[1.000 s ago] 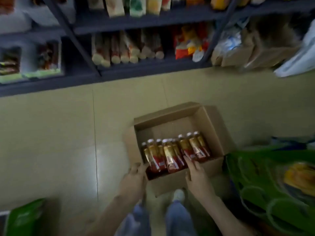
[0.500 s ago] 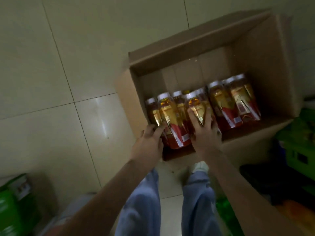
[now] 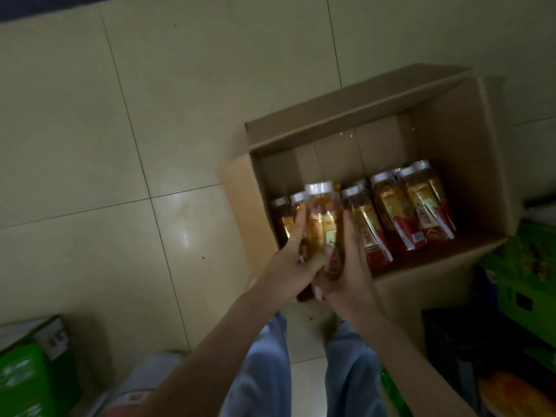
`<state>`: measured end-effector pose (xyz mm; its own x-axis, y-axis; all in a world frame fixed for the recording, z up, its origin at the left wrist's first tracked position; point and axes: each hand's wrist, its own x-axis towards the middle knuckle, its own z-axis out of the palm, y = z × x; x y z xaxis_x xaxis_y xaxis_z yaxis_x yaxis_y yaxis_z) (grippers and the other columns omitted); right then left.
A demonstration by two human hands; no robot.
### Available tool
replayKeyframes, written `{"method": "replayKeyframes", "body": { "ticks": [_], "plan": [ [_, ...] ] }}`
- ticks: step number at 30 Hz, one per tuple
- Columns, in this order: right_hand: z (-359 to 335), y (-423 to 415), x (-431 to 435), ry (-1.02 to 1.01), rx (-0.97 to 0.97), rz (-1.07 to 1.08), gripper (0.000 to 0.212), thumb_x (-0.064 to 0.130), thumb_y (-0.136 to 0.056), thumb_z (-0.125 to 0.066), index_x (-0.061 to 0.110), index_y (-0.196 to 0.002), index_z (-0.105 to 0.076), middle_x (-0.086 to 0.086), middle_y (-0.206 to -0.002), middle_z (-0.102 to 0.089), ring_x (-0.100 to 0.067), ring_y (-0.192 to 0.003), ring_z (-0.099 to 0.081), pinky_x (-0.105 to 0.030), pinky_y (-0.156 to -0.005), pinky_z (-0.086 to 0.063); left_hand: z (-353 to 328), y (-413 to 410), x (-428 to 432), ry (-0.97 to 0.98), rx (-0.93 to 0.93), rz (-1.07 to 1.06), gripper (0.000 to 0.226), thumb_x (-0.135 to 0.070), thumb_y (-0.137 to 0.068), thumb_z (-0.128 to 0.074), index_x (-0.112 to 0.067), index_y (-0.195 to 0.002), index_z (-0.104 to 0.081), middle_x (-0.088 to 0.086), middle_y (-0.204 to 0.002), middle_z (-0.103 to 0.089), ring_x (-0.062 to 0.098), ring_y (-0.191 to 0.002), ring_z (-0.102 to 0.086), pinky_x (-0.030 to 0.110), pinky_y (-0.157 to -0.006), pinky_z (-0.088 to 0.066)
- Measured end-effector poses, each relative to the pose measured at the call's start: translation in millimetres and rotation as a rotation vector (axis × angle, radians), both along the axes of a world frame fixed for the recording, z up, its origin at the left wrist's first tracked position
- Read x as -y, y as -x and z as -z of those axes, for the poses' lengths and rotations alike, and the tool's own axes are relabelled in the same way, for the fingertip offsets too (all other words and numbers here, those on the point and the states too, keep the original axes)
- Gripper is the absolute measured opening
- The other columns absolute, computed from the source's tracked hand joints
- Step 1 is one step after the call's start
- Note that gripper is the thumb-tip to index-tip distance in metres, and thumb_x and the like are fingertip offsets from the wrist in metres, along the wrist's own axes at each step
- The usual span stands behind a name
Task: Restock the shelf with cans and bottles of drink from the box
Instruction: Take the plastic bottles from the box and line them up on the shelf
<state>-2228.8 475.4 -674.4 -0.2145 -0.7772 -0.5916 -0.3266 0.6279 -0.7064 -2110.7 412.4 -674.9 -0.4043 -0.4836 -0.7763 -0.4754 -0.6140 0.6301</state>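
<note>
An open cardboard box sits on the tiled floor with several amber drink bottles with white caps and red-gold labels standing along its near side. One such bottle is raised above the others, tilted slightly. My left hand grips its left side and my right hand grips its right side and base. The shelf is out of view.
Green packaging lies at the lower left on the floor. Green crates or bags and an orange-yellow item crowd the right side beside the box. My legs in blue jeans stand just before the box.
The camera dropped from the shelf down toward the box. Both hands went from touching the bottle tops to gripping one bottle, which has risen above its neighbours.
</note>
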Motion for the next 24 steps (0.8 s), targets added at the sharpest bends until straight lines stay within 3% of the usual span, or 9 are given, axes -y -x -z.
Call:
{"method": "replayKeyframes", "body": {
  "ticks": [4,6,8,10,12,15,18,21,24],
  "plan": [
    [0.8,-28.3,14.4,0.011,0.214,-0.110,0.106,0.008,-0.081,-0.070,0.050,-0.144,0.003,0.025,-0.150,-0.008,0.005,-0.139,-0.015,-0.026,-0.111,-0.029,1.1,-22.3,-0.1,0.160,-0.045,-0.142,0.103,-0.008,-0.088,-0.064,-0.060,-0.134,0.011,-0.013,-0.139,-0.043,0.012,-0.124,-0.051,0.033,-0.100,-0.048],
    [8.0,-22.5,18.4,-0.088,0.376,-0.165,0.097,0.024,-0.084,-0.069,0.057,-0.143,0.000,0.023,-0.154,-0.008,-0.002,-0.142,-0.017,-0.035,-0.112,-0.029,7.6,-38.1,0.3,0.187,-0.042,-0.193,0.100,-0.016,-0.084,-0.069,-0.066,-0.133,0.003,-0.010,-0.140,-0.047,0.010,-0.123,-0.053,0.037,-0.099,-0.049],
    [19.0,-11.7,17.2,-0.166,0.402,-0.124,0.083,0.047,-0.083,-0.067,0.058,-0.143,-0.011,0.019,-0.156,-0.017,-0.005,-0.141,-0.023,-0.044,-0.112,-0.030,13.7,-53.6,1.4,0.144,-0.027,-0.237,0.095,-0.029,-0.080,-0.071,-0.070,-0.131,-0.002,-0.028,-0.128,-0.052,0.008,-0.119,-0.056,0.041,-0.098,-0.050],
    [39.1,-1.4,11.8,-0.202,0.145,-0.132,0.079,0.051,-0.084,-0.062,0.049,-0.147,-0.014,0.011,-0.157,-0.017,-0.013,-0.142,-0.021,-0.047,-0.114,-0.026,17.1,-69.3,4.0,0.103,-0.003,-0.270,0.093,-0.028,-0.081,-0.070,-0.070,-0.128,-0.001,-0.036,-0.119,-0.050,0.008,-0.118,-0.055,0.042,-0.096,-0.051],
    [60.7,2.3,7.6,-0.273,-0.184,-0.312,0.090,0.052,-0.085,-0.061,0.042,-0.149,0.001,-0.002,-0.158,-0.011,-0.028,-0.143,-0.015,-0.051,-0.112,-0.022,21.1,-83.9,7.0,0.058,-0.012,-0.298,0.097,-0.023,-0.082,-0.071,-0.067,-0.131,0.000,-0.022,-0.131,-0.048,0.012,-0.118,-0.055,0.040,-0.091,-0.054],
    [79.2,-4.3,2.3,-0.320,-0.372,-0.431,0.107,0.043,-0.083,-0.067,0.042,-0.144,0.020,-0.014,-0.153,-0.018,-0.037,-0.137,-0.019,-0.050,-0.109,-0.026,22.4,-96.1,12.3,-0.014,0.000,-0.318,0.101,-0.011,-0.086,-0.065,-0.055,-0.143,0.005,-0.001,-0.142,-0.045,0.016,-0.114,-0.059,0.029,-0.076,-0.058],
    [82.0,-10.2,7.6,-0.341,-0.361,-0.339,0.108,0.032,-0.082,-0.071,0.044,-0.145,0.016,-0.018,-0.147,-0.025,-0.041,-0.135,-0.022,-0.053,-0.107,-0.027,15.3,-95.3,16.7,-0.043,-0.004,-0.321,0.100,-0.008,-0.087,-0.064,-0.050,-0.146,0.005,-0.001,-0.136,-0.049,0.014,-0.105,-0.064,0.026,-0.069,-0.057],
    [67.8,-6.3,4.9,-0.396,-0.117,-0.108,0.118,0.022,-0.072,-0.078,0.056,-0.142,0.011,-0.012,-0.149,-0.025,-0.043,-0.137,-0.019,-0.061,-0.104,-0.033,-7.2,-89.8,21.6,-0.049,-0.050,-0.296,0.098,-0.006,-0.086,-0.063,-0.052,-0.145,0.001,-0.002,-0.128,-0.053,0.008,-0.099,-0.067,0.024,-0.067,-0.056],
    [17.1,3.3,-8.3,-0.285,0.074,0.097,0.117,0.034,-0.056,-0.083,0.062,-0.139,-0.006,0.003,-0.143,-0.039,-0.031,-0.134,-0.034,-0.060,-0.097,-0.042,-47.2,-82.1,31.8,-0.038,-0.075,-0.218,0.097,-0.005,-0.086,-0.064,-0.053,-0.143,-0.002,-0.006,-0.121,-0.056,0.002,-0.096,-0.067,0.022,-0.067,-0.055]
  ]
}}
